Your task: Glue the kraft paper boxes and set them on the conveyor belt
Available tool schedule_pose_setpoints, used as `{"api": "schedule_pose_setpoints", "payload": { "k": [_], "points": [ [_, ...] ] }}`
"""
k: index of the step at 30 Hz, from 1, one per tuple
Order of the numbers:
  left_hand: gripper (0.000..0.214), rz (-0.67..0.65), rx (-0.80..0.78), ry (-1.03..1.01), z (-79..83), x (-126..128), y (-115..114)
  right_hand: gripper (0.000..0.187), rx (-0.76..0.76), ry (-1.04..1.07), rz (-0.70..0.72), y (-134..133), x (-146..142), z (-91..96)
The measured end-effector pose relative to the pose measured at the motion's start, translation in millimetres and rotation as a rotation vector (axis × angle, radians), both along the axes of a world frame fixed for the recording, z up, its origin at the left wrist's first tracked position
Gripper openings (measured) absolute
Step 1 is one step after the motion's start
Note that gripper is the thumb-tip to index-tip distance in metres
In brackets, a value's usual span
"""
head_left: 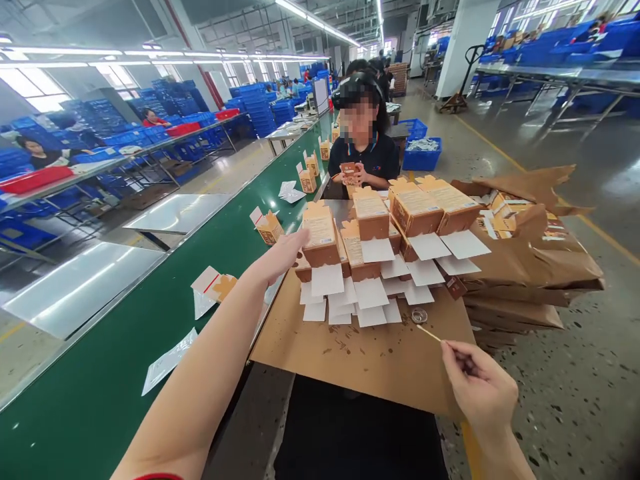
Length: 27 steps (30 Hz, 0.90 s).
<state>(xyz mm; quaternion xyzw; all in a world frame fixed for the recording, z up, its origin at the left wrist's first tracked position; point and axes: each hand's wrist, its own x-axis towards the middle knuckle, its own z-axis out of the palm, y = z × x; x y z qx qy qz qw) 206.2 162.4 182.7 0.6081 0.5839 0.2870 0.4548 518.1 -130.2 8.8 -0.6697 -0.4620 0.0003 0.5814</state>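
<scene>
Small brown cartons (370, 213) with white flaps hanging toward me are stacked on the cardboard-covered table. At the stack's left end, my left hand (286, 257) is closed against the side of a top carton (320, 250), with some fingers hidden. My right hand (483, 387), low at the right, pinches a thin pale stick (429, 333), which looks like a swab. The stick's far tip lies close to a small clear round dish (419, 315) on the cardboard (400, 360).
Left of the table runs a green conveyor belt (120, 373) carrying open cartons (269, 227) and white packets (170, 358). A co-worker (367, 157) across the stack holds a carton. A large brown paper bundle (540, 260) stands at the right; dark scraps (345, 343) dot the cardboard.
</scene>
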Motion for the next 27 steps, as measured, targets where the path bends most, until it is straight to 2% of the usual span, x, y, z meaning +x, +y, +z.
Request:
{"api": "schedule_pose_setpoints", "payload": {
  "k": [4, 7, 10, 13, 17, 19, 23, 25, 27],
  "points": [
    [0.058, -0.037, -0.133, -0.035, 1.3, 6, -6, 0.047, -0.148, -0.112, -0.017, 29, 24, -4.2],
    [0.047, 0.009, -0.129, -0.149, 2.5, 2, -15, 0.052, -0.271, -0.168, 0.045, 46, 33, -8.8],
    [0.039, 0.051, -0.114, -0.29, -2.2, -14, -29, 0.05, -0.343, -0.2, 0.082, 55, 36, -14.1],
    [0.047, 0.014, -0.158, -0.362, -14.3, -30, -41, 0.044, -0.37, -0.21, 0.081, 58, 38, -18.8],
    [0.078, -0.067, -0.226, -0.436, -29.6, -34, -44, 0.041, -0.4, -0.212, 0.102, 56, 44, -22.0],
    [0.077, -0.068, -0.252, -0.445, -31.3, -28, -38, 0.042, -0.406, -0.219, 0.096, 55, 46, -21.2],
    [0.062, -0.048, -0.339, -0.506, -24.1, -25, -29, 0.045, -0.377, -0.221, 0.074, 55, 45, -14.4],
    [0.064, -0.049, -0.329, -0.56, -21.9, -35, -36, 0.047, -0.347, -0.209, 0.055, 53, 44, -10.1],
    [0.068, -0.008, -0.243, -0.587, -26.2, -54, -54, 0.048, -0.32, -0.187, 0.034, 47, 43, -6.5]
  ]
}}
